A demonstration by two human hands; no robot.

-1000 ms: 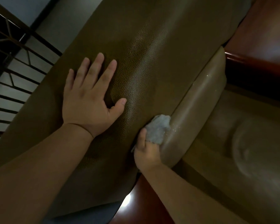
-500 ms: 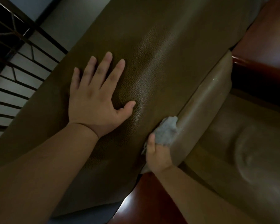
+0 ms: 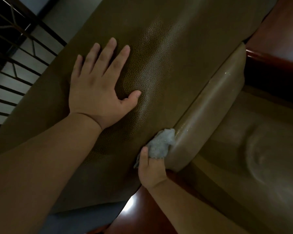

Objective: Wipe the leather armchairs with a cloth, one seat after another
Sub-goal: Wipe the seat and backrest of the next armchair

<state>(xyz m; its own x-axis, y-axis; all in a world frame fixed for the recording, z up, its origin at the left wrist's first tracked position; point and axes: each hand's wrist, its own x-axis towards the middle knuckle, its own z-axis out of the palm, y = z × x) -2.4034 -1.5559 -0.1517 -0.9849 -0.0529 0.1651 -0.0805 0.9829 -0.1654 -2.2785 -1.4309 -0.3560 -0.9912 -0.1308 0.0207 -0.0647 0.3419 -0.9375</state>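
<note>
Head view, sole view on record.

Item 1. Olive-brown pebbled leather back cushion (image 3: 159, 56) of an armchair, filling the frame from 7 o'clock up to 1 o'clock. Grain catches a soft sheen down its middle.

Item 2. Left hand (image 3: 98, 92), laid flat on the cushion at about 10 o'clock from centre, fingers (image 3: 112, 54) spread wide and holding nothing. Judged to be a brace: it appears to press the cushion back and steady the person leaning in.

Item 3. Small crumpled pale grey cloth (image 3: 161, 146), at 6 o'clock from centre, tucked against the seam where the cushion meets the smooth tan leather rolled edge (image 3: 208, 105). Faint pale specks show along that roll.

Item 4. Right hand (image 3: 150, 169), directly at 6 o'clock of the cloth, closed around the cloth's lower end; the thumb lies along its left side, the other fingers are hidden beneath it. The bunched grip probably serves to push fabric into the crease, where dust would gather.

Item 5. Olive leather seat cushion (image 3: 254, 157), dimpled, at 4 o'clock, not touched by either hand.

Item 6. Polished reddish-brown wooden armrest (image 3: 277, 53) at 2 o'clock; similar glossy wood (image 3: 142, 215) at 6 o'clock below the right wrist.

Item 7. Dark metal railing (image 3: 12, 53) at 10 o'clock, behind the chair.

Step in hand, by judgement: wiping the seam of this seat.
</note>
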